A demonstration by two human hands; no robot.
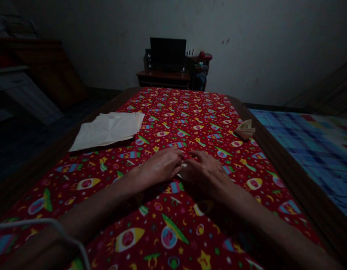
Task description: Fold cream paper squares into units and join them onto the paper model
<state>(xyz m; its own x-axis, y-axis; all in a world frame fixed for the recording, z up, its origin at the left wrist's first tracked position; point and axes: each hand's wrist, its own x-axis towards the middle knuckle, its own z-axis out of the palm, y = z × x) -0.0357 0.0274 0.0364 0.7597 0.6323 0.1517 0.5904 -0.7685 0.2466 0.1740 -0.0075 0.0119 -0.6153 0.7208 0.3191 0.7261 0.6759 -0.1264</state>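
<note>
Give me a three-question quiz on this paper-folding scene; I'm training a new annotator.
1. True or false: the left hand and right hand press a small white paper piece between them.
2. The stack of paper sheets lies on which side of the hands?
3. The folded paper shape sits: A) on the stack B) near the red cloth edge C) in a hand.

Key: 1 true; 2 the person's left; 3 B.

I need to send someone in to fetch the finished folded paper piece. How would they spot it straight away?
Start at the table with the red rocket-print cloth. Follow its right edge away from the hands: the folded paper piece sits alone there. Unlike the flat stack of sheets on the cloth's left side, it is small, layered and stands up off the cloth.
</note>
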